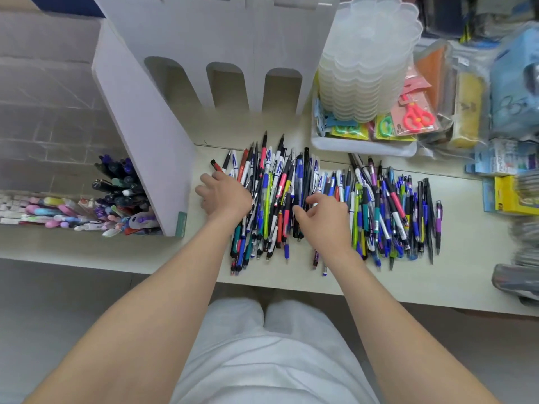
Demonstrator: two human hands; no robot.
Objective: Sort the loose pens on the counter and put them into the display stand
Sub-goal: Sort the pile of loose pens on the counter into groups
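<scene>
The loose pens (335,205) lie in a wide row across the pale counter (180,258) straight ahead of me, most of them pointing toward 12 o'clock, a thick bunch at the left and a flatter spread at the right. My left hand (224,193) rests on the 9 o'clock edge of the row, back up, fingers bent down over the outermost pens; a red and black pen (216,165) sticks out from under it toward 11 o'clock, and I cannot tell whether I am gripping it or anything else beneath my palm. My right hand (323,214) sits on the middle of the row, fingers curved, thumb and forefinger apart, with their tips on some dark pens and nothing pinched between them. At 12 o'clock from the pens stands the white display stand (221,39), its three arched slots facing me and its side panel running down toward 8 o'clock. Beyond that panel, at 9 o'clock, sorted pens (119,185) already stand packed in a compartment. At 1 o'clock a white tray (364,147) holds a stack of clear scalloped tubs (367,68) and a card with red scissors (417,116). A yellow pack (510,193) lies at 3 o'clock, well apart from the pens.
</scene>
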